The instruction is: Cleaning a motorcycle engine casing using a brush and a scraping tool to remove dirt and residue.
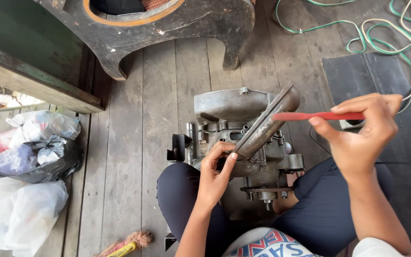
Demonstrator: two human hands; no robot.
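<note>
My left hand (216,172) grips the lower end of a grey metal engine cover (266,123), held tilted above a small grey engine block (234,133) that rests between my knees on the wooden floor. My right hand (360,138) holds a thin red-handled tool (317,116), its tip touching the cover's upper edge. Dark trousers cover my legs on both sides of the engine.
Plastic bags (29,157) lie at the left, white and black. A dark wooden stool-like frame (167,28) stands beyond the engine. Green and white cords (381,33) coil at the top right beside a dark mat (372,76). A small broom (127,243) lies at the bottom.
</note>
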